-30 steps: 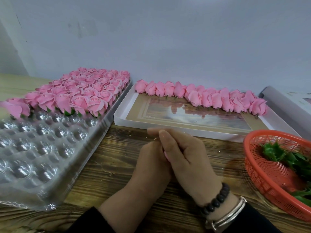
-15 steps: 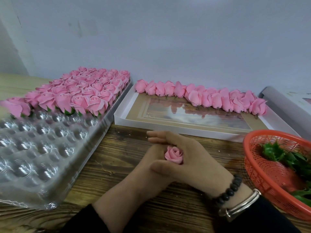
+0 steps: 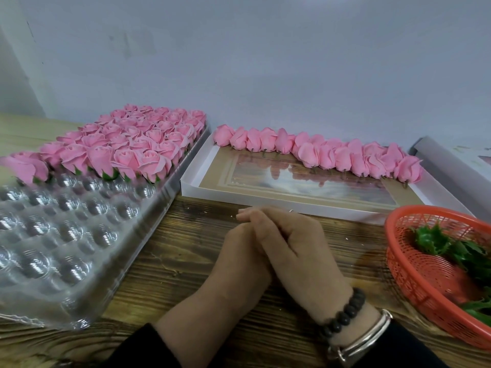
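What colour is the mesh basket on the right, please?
The basket is orange-red, best seen in head view.

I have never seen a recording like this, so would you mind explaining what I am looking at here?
There is no machine: these are a person's two bare hands, filmed by one wide-angle camera worn on their head, looking forward and down. On the wooden table lie a clear plastic tray partly filled with pink roses, a white box with a row of roses along its far edge, and an orange basket holding green leaves. The right hand, with bracelets at the wrist, lies over the left hand, fingers fairly straight. Anything between them is hidden.
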`<state>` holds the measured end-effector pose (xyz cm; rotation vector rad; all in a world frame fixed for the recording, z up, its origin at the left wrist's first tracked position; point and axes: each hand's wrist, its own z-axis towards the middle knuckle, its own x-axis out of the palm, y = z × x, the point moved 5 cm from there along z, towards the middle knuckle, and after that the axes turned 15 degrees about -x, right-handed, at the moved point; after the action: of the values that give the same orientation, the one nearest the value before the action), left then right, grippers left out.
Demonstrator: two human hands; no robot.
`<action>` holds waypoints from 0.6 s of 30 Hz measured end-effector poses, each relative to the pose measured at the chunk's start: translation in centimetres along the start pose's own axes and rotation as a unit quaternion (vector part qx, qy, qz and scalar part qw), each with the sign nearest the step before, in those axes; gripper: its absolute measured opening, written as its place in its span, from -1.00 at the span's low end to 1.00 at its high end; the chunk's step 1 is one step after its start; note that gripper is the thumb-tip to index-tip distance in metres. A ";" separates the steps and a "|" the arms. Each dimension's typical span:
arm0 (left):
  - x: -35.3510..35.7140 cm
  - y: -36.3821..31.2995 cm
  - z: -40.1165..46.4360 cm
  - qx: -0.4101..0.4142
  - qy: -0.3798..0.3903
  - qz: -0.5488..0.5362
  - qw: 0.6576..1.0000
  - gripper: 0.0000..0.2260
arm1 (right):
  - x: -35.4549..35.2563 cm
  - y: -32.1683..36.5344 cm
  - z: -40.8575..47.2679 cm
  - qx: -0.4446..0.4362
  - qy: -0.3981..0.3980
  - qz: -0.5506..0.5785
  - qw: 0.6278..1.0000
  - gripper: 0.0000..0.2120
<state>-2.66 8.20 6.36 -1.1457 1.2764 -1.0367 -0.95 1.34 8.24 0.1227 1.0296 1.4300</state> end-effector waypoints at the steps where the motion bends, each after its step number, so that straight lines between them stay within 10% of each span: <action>1: 0.2 0.0 0.1 -0.001 0.012 0.010 1.000 -0.72 | 0.0 0.0 0.1 -0.002 0.026 -0.019 0.999 -0.58; 9: 0.2 1.3 -0.5 -0.118 0.142 0.039 0.982 -0.71 | 0.4 0.2 -0.1 0.037 0.184 0.028 0.982 -0.71; 18: -1.3 -0.1 0.3 0.031 0.032 0.052 0.998 -0.88 | -0.5 -1.6 -0.3 0.041 0.166 0.050 0.984 -0.37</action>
<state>-2.37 9.44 6.68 -0.9954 1.3323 -1.0347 0.11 0.47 7.33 -0.0052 1.3730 1.5309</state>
